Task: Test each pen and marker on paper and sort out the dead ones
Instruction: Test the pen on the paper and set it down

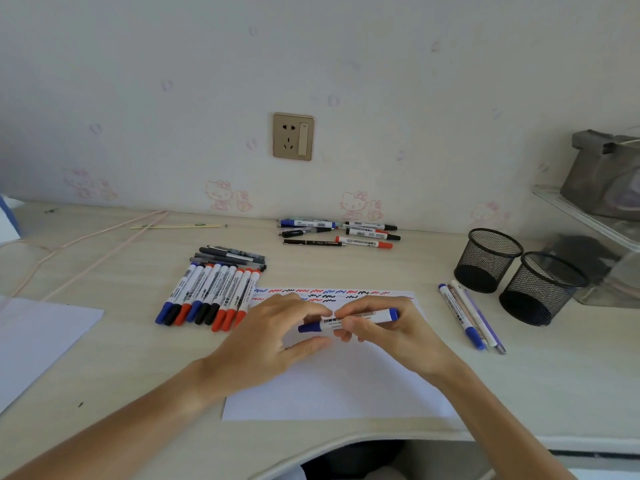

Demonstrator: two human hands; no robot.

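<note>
One head-worn camera looks forward and down at the desk [104,341].

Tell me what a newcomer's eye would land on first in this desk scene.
First, the two hands meeting over the sheet of paper: the left hand and right hand hold a blue marker between them. Next, the neat row of markers with blue, black and red caps, left of the paper, and the coloured squiggles along the paper's far edge.

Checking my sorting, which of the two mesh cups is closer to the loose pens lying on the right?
The rear mesh cup, nearer the wall. Those loose pens have their far ends almost at its base, while the front mesh cup sits further right.
</note>
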